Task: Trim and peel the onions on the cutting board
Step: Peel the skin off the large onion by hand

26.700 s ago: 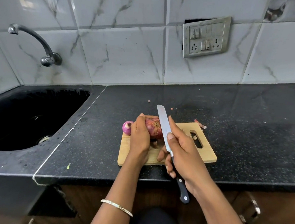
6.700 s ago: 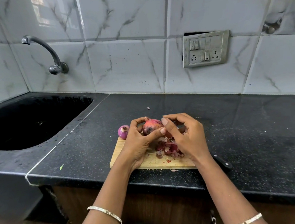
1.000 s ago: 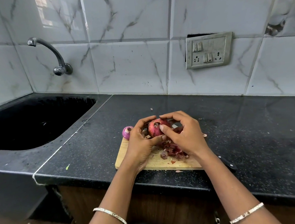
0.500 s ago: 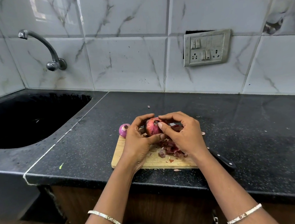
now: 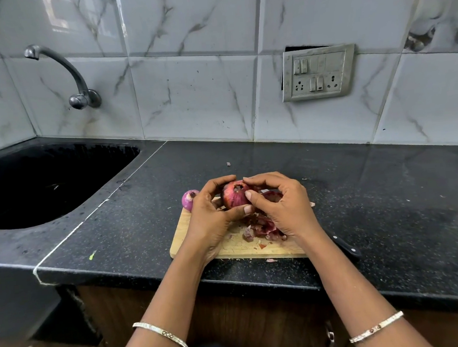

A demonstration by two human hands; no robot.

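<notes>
A red onion is held above the wooden cutting board, its trimmed end facing me. My left hand cups it from the left with thumb underneath. My right hand grips it from the right, with the fingertips on its top and the thumb on its skin. A pile of purple peels lies on the board under my right hand. A smaller purple onion sits at the board's far left corner. The knife's black handle pokes out on the counter behind my right wrist.
The black speckled counter runs right. A black sink with a wall tap lies to the left. A switch and socket plate hangs on the tiled wall. Small peel scraps dot the counter.
Over the last second both hands kept hold of the red onion and only shifted their fingers a little on it. Long before that, my right hand held the knife, which now lies on the counter.
</notes>
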